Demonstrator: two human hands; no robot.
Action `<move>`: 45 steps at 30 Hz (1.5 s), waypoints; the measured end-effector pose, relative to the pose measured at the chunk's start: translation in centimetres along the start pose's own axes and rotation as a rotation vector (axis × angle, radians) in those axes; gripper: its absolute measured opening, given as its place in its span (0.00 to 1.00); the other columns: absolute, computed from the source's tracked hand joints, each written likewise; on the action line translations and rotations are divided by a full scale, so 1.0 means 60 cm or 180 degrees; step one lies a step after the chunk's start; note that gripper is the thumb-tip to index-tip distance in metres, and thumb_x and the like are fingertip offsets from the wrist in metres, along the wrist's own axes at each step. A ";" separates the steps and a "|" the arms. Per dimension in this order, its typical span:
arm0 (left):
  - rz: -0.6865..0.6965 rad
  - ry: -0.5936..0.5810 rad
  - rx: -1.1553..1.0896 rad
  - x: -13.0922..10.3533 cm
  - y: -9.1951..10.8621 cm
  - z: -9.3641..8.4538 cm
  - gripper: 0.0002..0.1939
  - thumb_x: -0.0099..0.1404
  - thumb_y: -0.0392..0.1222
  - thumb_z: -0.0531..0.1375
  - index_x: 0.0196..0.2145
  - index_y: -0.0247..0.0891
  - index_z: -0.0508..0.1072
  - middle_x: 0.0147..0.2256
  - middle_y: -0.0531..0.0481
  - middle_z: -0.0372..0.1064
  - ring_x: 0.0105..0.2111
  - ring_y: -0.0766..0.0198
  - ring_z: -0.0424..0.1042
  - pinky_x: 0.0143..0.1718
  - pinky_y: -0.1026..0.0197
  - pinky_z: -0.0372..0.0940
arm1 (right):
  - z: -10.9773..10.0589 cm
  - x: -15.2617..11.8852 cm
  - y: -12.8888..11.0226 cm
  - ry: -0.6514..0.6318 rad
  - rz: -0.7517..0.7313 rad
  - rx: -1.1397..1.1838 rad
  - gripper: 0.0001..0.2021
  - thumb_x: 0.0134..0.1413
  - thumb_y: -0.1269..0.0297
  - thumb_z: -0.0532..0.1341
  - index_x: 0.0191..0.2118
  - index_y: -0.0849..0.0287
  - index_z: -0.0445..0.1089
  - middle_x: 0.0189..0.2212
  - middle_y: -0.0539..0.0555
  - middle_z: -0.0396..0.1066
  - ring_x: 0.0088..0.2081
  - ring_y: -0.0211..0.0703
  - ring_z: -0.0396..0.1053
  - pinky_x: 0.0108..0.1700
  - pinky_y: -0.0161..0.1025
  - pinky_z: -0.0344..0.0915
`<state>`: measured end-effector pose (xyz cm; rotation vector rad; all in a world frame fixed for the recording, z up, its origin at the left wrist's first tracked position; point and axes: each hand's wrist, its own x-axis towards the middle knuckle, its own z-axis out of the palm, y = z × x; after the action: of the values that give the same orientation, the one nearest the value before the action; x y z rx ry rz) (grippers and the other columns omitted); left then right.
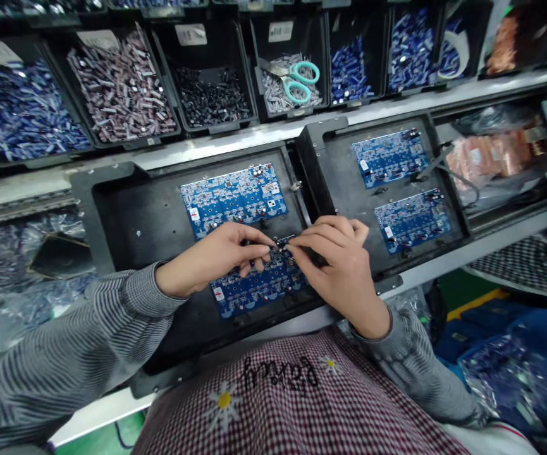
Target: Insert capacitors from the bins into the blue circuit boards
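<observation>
Both hands meet over the far right corner of the nearer blue circuit board point(257, 292), which lies in a black tray point(135, 208). My left hand point(226, 253) comes in from the left, thumb and index finger pinched at small dark parts on that corner. Opposite it, my right hand point(332, 256) has its thumb and fingertips closed at the same spot, almost touching the left fingertips. What either pinch holds is too small to make out. Just beyond lies a second blue circuit board point(228, 199) in the same tray, partly behind my left hand.
A second black tray point(344, 170) to the right carries two more blue boards point(410, 221). Behind run black bins of small components, including dark ones point(214, 98); scissors point(296, 82) lie in one. Bagged copper-coloured parts point(491, 155) are at far right, plastic bags point(26, 272) at left.
</observation>
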<state>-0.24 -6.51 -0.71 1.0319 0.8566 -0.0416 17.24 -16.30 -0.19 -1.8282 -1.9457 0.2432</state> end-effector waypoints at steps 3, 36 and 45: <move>-0.0048 -0.0302 -0.0307 -0.001 -0.005 0.005 0.10 0.63 0.40 0.61 0.38 0.30 0.75 0.27 0.49 0.70 0.19 0.76 0.62 0.20 0.72 0.57 | -0.009 -0.003 -0.012 -0.0019 -0.0163 0.0173 0.04 0.56 0.65 0.61 0.36 0.52 0.73 0.34 0.48 0.76 0.45 0.45 0.67 0.47 0.47 0.51; 0.0003 0.0219 -0.0327 -0.030 -0.018 0.012 0.09 0.62 0.37 0.61 0.38 0.30 0.76 0.31 0.46 0.73 0.24 0.72 0.66 0.25 0.70 0.61 | -0.003 -0.018 0.019 -0.0153 -0.0351 -0.0184 0.06 0.57 0.67 0.59 0.37 0.51 0.73 0.36 0.46 0.77 0.46 0.45 0.67 0.51 0.52 0.48; 0.0449 0.0631 -0.0225 -0.078 -0.034 -0.018 0.10 0.63 0.30 0.57 0.41 0.28 0.75 0.31 0.46 0.73 0.29 0.70 0.69 0.31 0.68 0.64 | 0.025 -0.018 -0.081 -0.0504 -0.0836 0.1010 0.07 0.56 0.73 0.58 0.39 0.58 0.72 0.35 0.54 0.74 0.39 0.42 0.68 0.46 0.45 0.67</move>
<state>-4.93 -8.45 0.57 1.0389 0.9554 0.2119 12.24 -17.58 0.34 -1.3732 -2.0878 0.5883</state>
